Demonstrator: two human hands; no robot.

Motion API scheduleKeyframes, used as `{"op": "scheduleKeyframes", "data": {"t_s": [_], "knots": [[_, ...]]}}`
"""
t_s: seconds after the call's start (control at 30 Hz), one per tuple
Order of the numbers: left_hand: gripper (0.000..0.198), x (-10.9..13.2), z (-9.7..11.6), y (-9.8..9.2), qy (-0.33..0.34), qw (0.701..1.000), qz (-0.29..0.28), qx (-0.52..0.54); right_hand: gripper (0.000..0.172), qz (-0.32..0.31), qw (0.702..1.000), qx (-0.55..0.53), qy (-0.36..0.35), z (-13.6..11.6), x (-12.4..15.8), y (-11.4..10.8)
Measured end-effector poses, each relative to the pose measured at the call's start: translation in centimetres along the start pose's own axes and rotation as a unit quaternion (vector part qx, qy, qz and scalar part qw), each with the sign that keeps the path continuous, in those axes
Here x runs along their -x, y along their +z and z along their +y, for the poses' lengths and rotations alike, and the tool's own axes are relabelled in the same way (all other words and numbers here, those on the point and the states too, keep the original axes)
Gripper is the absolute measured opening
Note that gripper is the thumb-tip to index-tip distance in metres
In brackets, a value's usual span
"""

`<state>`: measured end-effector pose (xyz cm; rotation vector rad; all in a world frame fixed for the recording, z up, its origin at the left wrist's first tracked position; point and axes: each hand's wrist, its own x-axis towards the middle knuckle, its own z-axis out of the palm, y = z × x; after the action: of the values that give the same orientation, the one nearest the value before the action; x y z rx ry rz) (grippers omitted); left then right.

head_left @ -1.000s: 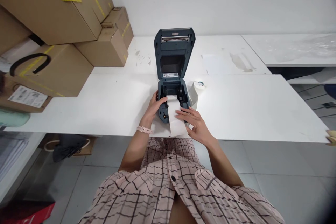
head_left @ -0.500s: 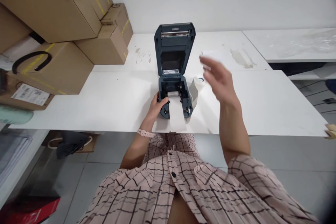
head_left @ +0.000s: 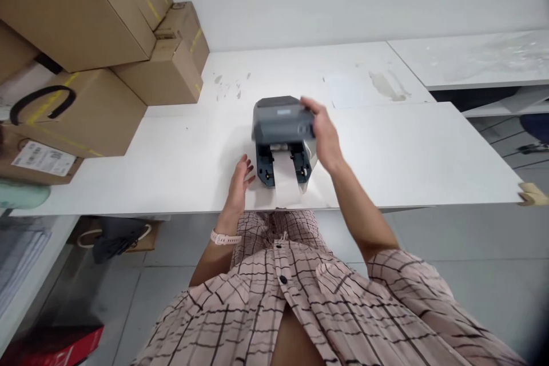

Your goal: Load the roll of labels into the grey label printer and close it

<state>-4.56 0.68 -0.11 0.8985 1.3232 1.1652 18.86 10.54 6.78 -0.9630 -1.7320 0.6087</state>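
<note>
A dark grey label printer (head_left: pixel 265 174) stands near the table's front edge with its lid (head_left: pixel 281 120) partly lowered and blurred by motion. My right hand (head_left: pixel 325 134) grips the lid at its right side, fingers over the top edge. Beside the printer's left side, my left hand (head_left: pixel 240 183) is open, fingers apart and holding nothing. A strip of white label paper (head_left: pixel 286 177) runs out of the printer's front toward the table edge. More pale paper (head_left: pixel 314 155) shows at the printer's right, partly hidden behind my right hand.
Cardboard boxes (head_left: pixel 86 17) are stacked on the left of the white table (head_left: pixel 407 154). A light green rolled item (head_left: pixel 23 194) lies at the table's left end. Clear plastic film (head_left: pixel 506 60) rests on the far right surface. A red box (head_left: pixel 64 346) is on the floor.
The lid has swung down from upright toward the printer body, with my right hand now on it. My left hand has let go of the printer and moved slightly left.
</note>
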Motion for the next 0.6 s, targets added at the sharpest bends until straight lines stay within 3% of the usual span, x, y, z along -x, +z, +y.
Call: {"op": "scheduleKeyframes", "data": {"t_s": [0.07,0.17,0.33,0.6], "knots": [[0.084,-0.2,0.9,0.9,0.021,1.000,0.001,0.000,0.059,-0.029,0.999,0.039,-0.006,-0.1,4.0,0.7],[0.083,-0.3,1.9,2.6,0.041,0.999,0.002,-0.002,0.054,-0.068,0.994,0.082,0.006,0.1,7.3,1.6],[0.096,0.0,1.5,4.3,0.059,0.998,-0.016,-0.008,0.053,-0.094,0.989,0.110,0.013,0.2,8.1,1.8],[0.091,0.2,0.6,4.5,0.095,0.995,-0.016,-0.015,0.049,-0.051,0.991,0.125,0.002,0.8,8.7,2.6]]}}
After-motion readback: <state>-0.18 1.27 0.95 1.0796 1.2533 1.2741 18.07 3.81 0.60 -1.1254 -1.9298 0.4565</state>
